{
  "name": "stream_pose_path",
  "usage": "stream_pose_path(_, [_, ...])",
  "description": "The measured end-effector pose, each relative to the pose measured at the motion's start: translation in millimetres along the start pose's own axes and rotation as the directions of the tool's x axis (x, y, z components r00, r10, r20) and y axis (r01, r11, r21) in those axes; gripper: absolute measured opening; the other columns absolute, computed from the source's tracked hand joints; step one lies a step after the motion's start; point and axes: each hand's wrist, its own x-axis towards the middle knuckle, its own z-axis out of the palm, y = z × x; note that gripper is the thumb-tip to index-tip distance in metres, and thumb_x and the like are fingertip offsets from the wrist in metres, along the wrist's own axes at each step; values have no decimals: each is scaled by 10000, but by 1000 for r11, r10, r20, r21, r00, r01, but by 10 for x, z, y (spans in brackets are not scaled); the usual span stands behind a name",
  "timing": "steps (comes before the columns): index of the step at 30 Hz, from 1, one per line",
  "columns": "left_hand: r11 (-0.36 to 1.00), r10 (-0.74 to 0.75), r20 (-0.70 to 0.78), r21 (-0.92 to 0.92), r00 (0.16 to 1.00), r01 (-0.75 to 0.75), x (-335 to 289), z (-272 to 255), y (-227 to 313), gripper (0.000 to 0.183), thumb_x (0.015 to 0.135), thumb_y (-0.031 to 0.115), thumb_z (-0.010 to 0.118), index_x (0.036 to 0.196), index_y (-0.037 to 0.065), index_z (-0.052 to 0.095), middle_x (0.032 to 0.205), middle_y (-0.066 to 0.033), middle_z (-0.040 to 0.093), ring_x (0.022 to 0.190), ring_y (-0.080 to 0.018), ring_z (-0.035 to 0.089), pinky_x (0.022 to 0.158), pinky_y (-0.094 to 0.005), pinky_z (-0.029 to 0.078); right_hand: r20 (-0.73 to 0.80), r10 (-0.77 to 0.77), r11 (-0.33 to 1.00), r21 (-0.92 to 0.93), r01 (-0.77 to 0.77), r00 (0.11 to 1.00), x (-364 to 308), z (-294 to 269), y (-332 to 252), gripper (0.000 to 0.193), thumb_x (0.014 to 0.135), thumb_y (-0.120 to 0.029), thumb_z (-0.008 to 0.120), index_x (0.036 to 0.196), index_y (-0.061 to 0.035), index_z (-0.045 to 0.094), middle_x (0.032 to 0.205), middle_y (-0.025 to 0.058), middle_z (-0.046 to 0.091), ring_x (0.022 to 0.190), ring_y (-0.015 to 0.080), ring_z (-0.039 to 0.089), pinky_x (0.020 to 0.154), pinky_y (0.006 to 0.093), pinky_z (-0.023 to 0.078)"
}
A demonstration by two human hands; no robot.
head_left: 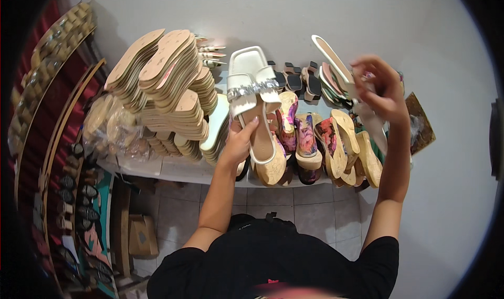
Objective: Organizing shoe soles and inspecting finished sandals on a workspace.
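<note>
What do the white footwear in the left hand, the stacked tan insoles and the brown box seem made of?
White footwear: probably leather or synthetic, given its smooth, slightly shiny surface; its silvery band glitters, perhaps sequins or metallic film.
Stacked tan insoles: possibly fibreboard, judging by matt faces and thin layers.
Brown box: likely uncoated cardboard, from its dull, flat panels.

Beyond white sandal (241, 105): open air before wall (236, 15) | left: insole stacks (168, 78) block | right: black block heels (291, 82), floral wedges (306, 130) crowd worktop (176, 169) | near-right: gap over tiled floor (312, 212)
</note>
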Motion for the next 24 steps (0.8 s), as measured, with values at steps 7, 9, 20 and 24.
stream_pose_path(7, [979, -29, -197, -206, 980, -12, -173, 257, -197, 642, 899, 538, 214, 1114, -19, 449, 853, -122, 604, 798, -201, 602, 710, -317, 490, 502, -272, 961, 100, 257, 821, -517, 494, -244, 320, 583, 49, 542, 890, -29, 495, 831, 54, 537, 723, 210, 562, 663, 309, 460])
stream_pose_path(9, [989, 33, -125, -140, 992, -50, -241, 156, -272, 691, 878, 584, 200, 1122, -8, 461, 925, -131, 593, 856, -212, 590, 756, -324, 482, 602, -147, 975, -42, 216, 785, -572, 746, -317, 304, 578, 56, 537, 851, -70, 492, 810, 59, 542, 723, 250, 558, 629, 324, 459])
stream_pose_path(20, [943, 320, -183, -29, 930, -330, -458, 140, -278, 811, 823, 675, 157, 1219, 4, 382, 1145, -128, 501, 1056, -208, 500, 905, -332, 393, 591, -246, 955, 13, 296, 768, -530, 1132, -183, 251, 615, 55, 501, 842, -47, 465, 807, 92, 507, 690, 275, 544, 575, 351, 436])
stream_pose_path(24, [935, 294, 18, 201, 956, -291, -576, 318, -325, 801, 818, 655, 15, 1180, 50, 393, 1091, -100, 487, 1038, -180, 471, 911, -317, 362, 455, -405, 893, 11, 450, 793, -410, 1305, -37, 191, 622, 46, 522, 791, -28, 470, 771, 104, 472, 655, 274, 524, 551, 338, 431])
